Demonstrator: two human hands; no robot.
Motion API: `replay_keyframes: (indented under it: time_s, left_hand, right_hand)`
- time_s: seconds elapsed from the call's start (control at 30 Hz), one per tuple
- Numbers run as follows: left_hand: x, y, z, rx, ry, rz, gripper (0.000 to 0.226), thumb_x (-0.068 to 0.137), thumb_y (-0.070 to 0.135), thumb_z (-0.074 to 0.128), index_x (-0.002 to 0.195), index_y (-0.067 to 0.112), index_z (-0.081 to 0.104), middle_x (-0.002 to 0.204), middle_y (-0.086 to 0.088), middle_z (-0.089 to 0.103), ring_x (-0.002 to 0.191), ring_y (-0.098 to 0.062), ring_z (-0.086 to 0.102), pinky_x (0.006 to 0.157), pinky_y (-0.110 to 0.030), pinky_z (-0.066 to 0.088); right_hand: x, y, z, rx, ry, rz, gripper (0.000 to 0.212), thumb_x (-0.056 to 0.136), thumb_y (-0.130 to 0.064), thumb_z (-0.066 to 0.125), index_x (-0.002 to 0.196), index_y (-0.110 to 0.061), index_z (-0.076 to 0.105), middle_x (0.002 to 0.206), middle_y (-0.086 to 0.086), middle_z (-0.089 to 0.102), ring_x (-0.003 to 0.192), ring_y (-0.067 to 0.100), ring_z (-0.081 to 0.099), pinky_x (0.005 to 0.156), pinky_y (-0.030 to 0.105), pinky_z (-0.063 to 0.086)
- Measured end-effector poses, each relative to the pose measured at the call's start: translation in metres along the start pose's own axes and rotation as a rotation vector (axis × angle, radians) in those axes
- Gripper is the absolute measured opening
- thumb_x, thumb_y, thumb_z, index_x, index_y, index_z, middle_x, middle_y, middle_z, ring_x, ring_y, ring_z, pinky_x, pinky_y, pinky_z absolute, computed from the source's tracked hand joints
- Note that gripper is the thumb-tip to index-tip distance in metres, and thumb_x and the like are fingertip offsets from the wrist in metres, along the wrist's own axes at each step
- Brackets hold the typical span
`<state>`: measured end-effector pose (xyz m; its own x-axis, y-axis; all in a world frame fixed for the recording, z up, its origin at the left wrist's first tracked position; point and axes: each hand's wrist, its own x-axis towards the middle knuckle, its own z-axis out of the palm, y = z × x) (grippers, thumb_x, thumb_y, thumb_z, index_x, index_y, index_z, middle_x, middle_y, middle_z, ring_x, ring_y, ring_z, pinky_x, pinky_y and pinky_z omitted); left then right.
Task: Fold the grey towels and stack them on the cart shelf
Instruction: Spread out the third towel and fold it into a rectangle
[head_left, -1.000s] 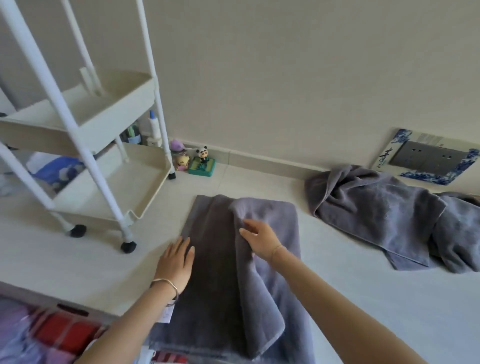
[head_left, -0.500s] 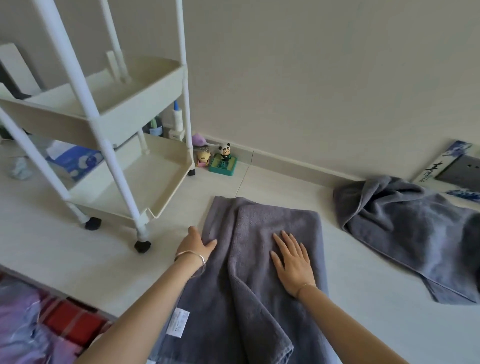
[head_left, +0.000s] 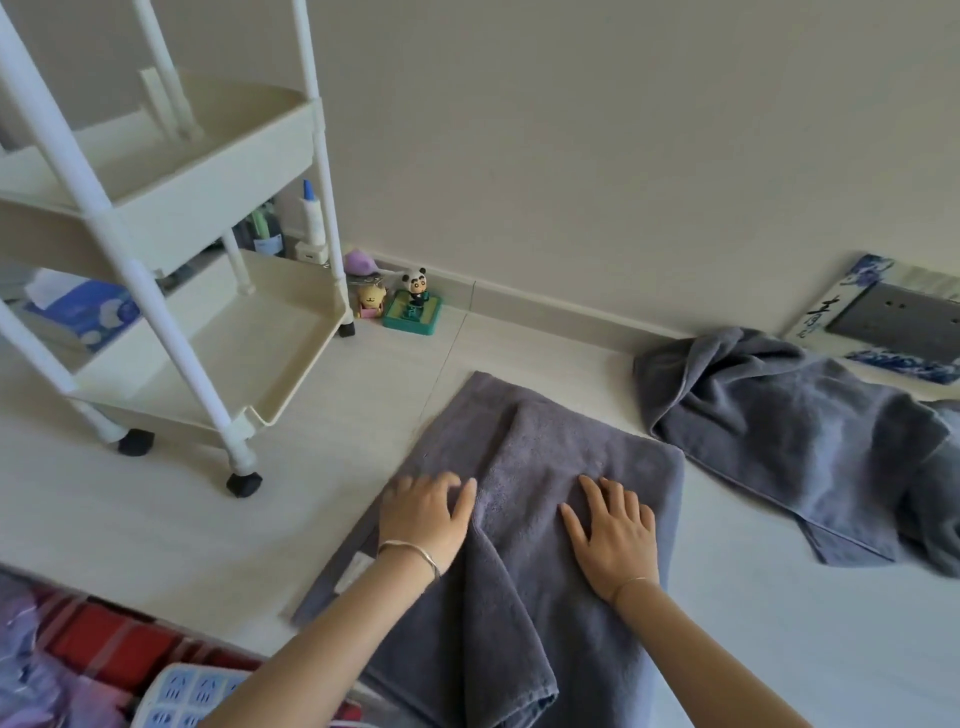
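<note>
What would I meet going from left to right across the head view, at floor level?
Cart → left hand → right hand, both flat on the spread towel → crumpled towel.

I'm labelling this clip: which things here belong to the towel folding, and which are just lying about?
Job: flat grey towel, under the left hand and right hand; crumpled grey towel; cart shelf.
Lying about: panda figurine; yellow toy; framed panel; blue pack; power strip.
</note>
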<state>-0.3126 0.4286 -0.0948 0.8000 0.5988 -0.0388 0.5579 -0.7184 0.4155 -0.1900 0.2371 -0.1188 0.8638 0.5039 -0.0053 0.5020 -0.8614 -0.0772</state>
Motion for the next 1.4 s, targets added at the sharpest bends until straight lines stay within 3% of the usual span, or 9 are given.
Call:
replay_keyframes:
  time_s: [0.1, 0.4, 0.53, 0.63, 0.83, 1.0, 1.1, 1.17, 1.4]
  left_hand:
    - [-0.010, 0.025, -0.005, 0.009, -0.380, -0.009, 0.076, 0.086, 0.073, 0.019, 0.131, 0.020, 0.049, 0.133, -0.003, 0.052, 0.121, -0.024, 0.048, 0.100, -0.036, 0.038]
    - [0.024, 0.066, 0.001, 0.071, -0.625, 0.306, 0.084, 0.072, 0.068, 0.061, 0.142, 0.031, 0.031, 0.143, 0.004, 0.044, 0.127, -0.021, 0.045, 0.103, -0.034, 0.039]
    - [0.024, 0.056, 0.007, 0.016, -0.517, 0.424, 0.068, 0.083, 0.045, 0.065, 0.141, 0.030, 0.033, 0.144, 0.006, 0.042, 0.127, -0.018, 0.044, 0.102, -0.031, 0.039]
    - [0.021, 0.044, -0.001, 0.100, -0.412, 0.487, 0.054, 0.082, 0.029, 0.061, 0.133, 0.027, 0.042, 0.131, 0.008, 0.048, 0.116, -0.016, 0.050, 0.092, -0.029, 0.044]
    - [0.030, 0.025, -0.038, 0.304, -0.512, 0.279, 0.019, 0.082, 0.024, 0.058, 0.100, 0.024, 0.055, 0.109, 0.003, 0.061, 0.095, -0.018, 0.057, 0.073, -0.024, 0.041]
    - [0.078, 0.022, -0.069, -0.367, -0.518, 0.089, 0.029, 0.080, 0.023, 0.072, 0.108, 0.014, 0.066, 0.106, 0.001, 0.065, 0.103, -0.016, 0.059, 0.089, -0.024, 0.042]
    - [0.087, 0.023, -0.051, -0.636, -0.214, -0.098, 0.028, 0.079, 0.027, 0.074, 0.102, 0.012, 0.064, 0.100, 0.001, 0.064, 0.097, -0.018, 0.058, 0.082, -0.026, 0.043]
    - [0.084, 0.017, -0.024, -0.541, -0.237, -0.201, 0.027, 0.080, 0.028, 0.073, 0.097, 0.010, 0.062, 0.095, -0.002, 0.063, 0.095, -0.023, 0.061, 0.077, -0.028, 0.045]
    - [0.065, 0.013, -0.006, -0.544, -0.087, -0.086, 0.010, 0.092, 0.018, 0.056, 0.087, 0.012, 0.050, 0.074, 0.000, 0.054, 0.067, -0.017, 0.052, 0.056, -0.024, 0.037]
  right_hand:
    - [-0.015, 0.025, -0.011, -0.101, 0.055, -0.011, 0.071, 0.089, -0.064, 0.008, 0.110, -0.022, 0.062, 0.103, 0.003, 0.060, 0.093, 0.024, 0.057, 0.083, 0.036, 0.044]
    - [-0.075, 0.056, -0.016, -0.094, 0.176, -0.239, 0.045, 0.076, -0.055, 0.043, 0.045, -0.024, 0.052, 0.057, -0.006, 0.054, 0.055, 0.017, 0.057, 0.070, 0.028, 0.032]
    - [-0.056, 0.082, -0.028, 0.167, 0.150, -0.214, 0.025, 0.083, -0.048, 0.052, 0.086, -0.026, 0.063, 0.099, -0.007, 0.059, 0.092, 0.017, 0.059, 0.088, 0.026, 0.038]
    - [-0.033, 0.101, -0.035, 0.335, -0.102, -0.068, 0.045, 0.086, -0.045, 0.061, 0.125, -0.025, 0.052, 0.125, -0.005, 0.053, 0.115, 0.017, 0.049, 0.104, 0.036, 0.037]
    - [-0.012, 0.120, -0.056, 0.478, -0.386, -0.041, 0.027, 0.078, -0.039, 0.074, 0.080, -0.017, 0.058, 0.081, 0.000, 0.058, 0.077, 0.019, 0.054, 0.071, 0.028, 0.043]
    - [0.006, 0.129, -0.104, 1.219, -0.389, 0.175, 0.021, 0.077, -0.020, 0.074, 0.066, -0.019, 0.056, 0.067, -0.001, 0.062, 0.062, 0.009, 0.059, 0.055, 0.018, 0.048]
    - [0.023, 0.137, -0.091, 1.116, -0.183, 0.343, 0.029, 0.066, -0.038, 0.080, 0.085, -0.021, 0.067, 0.086, 0.002, 0.069, 0.077, 0.015, 0.065, 0.072, 0.029, 0.055]
    - [0.026, 0.143, -0.069, 0.928, -0.188, 0.419, 0.044, 0.066, -0.045, 0.080, 0.099, -0.018, 0.067, 0.099, 0.002, 0.068, 0.091, 0.018, 0.064, 0.084, 0.032, 0.051]
    - [0.016, 0.147, -0.057, 0.988, -0.111, 0.514, 0.023, 0.072, -0.013, 0.080, 0.090, -0.006, 0.067, 0.087, 0.011, 0.066, 0.071, 0.018, 0.058, 0.063, 0.026, 0.048]
